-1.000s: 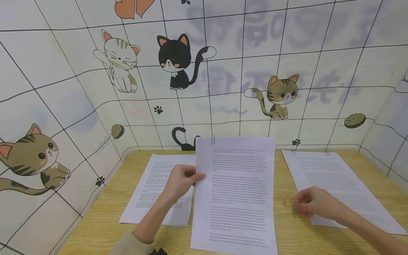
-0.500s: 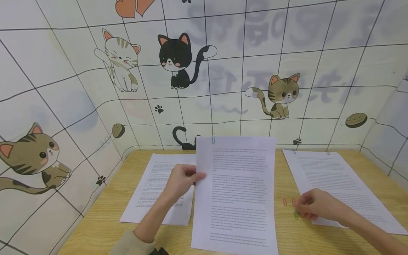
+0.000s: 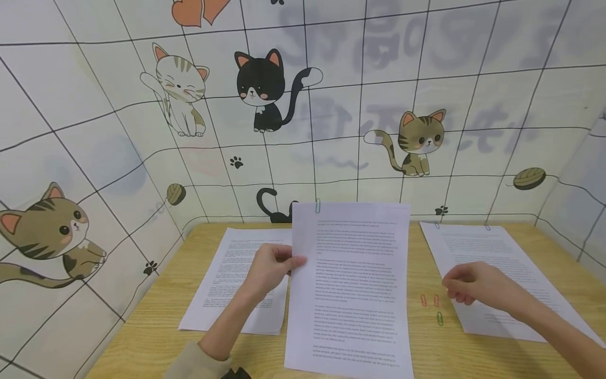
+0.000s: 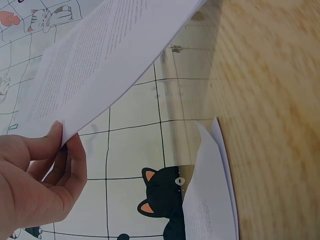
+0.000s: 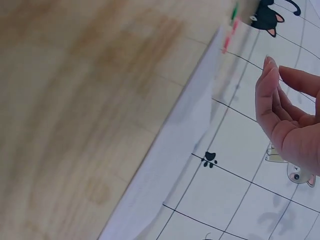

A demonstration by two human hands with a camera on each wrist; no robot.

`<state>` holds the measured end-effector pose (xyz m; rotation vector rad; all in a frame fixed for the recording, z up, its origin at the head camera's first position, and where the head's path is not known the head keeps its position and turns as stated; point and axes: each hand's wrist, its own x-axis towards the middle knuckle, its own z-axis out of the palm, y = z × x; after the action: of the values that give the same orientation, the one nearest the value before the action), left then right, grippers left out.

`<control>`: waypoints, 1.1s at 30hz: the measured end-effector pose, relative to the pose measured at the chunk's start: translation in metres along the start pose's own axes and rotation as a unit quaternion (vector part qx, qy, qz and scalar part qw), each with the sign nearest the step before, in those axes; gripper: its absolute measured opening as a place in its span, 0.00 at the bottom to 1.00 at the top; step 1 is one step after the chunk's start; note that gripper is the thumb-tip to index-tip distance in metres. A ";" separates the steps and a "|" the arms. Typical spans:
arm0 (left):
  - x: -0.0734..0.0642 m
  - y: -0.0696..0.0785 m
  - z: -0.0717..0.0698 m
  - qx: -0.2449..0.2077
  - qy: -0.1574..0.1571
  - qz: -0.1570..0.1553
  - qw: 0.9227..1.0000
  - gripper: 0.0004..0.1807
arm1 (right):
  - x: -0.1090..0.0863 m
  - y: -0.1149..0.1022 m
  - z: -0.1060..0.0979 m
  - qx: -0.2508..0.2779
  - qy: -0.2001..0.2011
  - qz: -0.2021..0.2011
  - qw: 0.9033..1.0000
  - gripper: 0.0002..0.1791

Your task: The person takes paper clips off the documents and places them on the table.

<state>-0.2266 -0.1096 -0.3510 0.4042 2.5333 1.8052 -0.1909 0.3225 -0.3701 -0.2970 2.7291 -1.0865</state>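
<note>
My left hand (image 3: pixel 276 263) pinches the left edge of a stack of printed paper (image 3: pixel 355 279), held up facing me. A green paper clip (image 3: pixel 317 206) sits on the stack's top edge, left of its middle. In the left wrist view the thumb lies on the front of the paper and the fingers curl behind. My right hand (image 3: pixel 483 287) hovers by the right-hand paper stack, thumb and fingertips together; I cannot tell whether something small is between them. Below and left of it on the table lie a red paper clip (image 3: pixel 423 300), another red paper clip (image 3: pixel 436 300) and a green paper clip (image 3: pixel 440 318).
A second printed stack (image 3: pixel 236 284) lies on the left of the wooden table (image 3: pixel 151 316), partly behind the raised one. To the right lies another stack (image 3: pixel 502 252) with two clips on its top edge. A cat-patterned wall covering (image 3: pixel 331 158) borders the table's back.
My right hand has lifted up and away from the clips, uncovering the green one and both red ones. The left hand and its raised stack have stayed nearly still.
</note>
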 end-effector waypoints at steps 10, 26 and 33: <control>0.000 0.001 0.001 -0.001 0.002 0.003 1.000 0.07 | 0.010 -0.024 -0.010 -0.006 0.080 -0.057 0.995 0.15; 0.001 -0.001 0.001 0.003 0.003 -0.001 1.000 0.07 | 0.015 -0.069 -0.015 0.027 0.174 -0.131 0.976 0.15; 0.002 -0.003 0.002 0.010 0.007 0.002 1.000 0.06 | 0.022 -0.090 -0.012 0.041 0.208 -0.151 0.966 0.14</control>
<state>-0.2286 -0.1084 -0.3541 0.3976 2.5631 1.7927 -0.2049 0.2612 -0.3014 -0.5406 3.0611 -1.4864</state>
